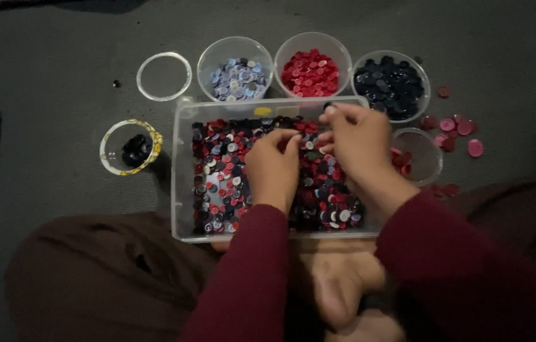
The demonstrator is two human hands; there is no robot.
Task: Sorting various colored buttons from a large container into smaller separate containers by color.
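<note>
three cups [311, 56] stand behind the button-filled tray [182, 183]

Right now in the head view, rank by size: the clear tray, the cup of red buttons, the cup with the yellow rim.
1. Clear tray, by far the largest.
2. Cup of red buttons.
3. Cup with the yellow rim, slightly smaller; the margin is narrow.

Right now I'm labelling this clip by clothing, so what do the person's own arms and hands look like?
Both arms wear long, dark maroon sleeves of plain soft fabric, with no visible pattern or print; each ends at the wrist. The left hand and right hand are bare: no gloves. No rings, watch or bracelet show, though the picture is dim and slightly blurred, so small items could be missed.
</note>
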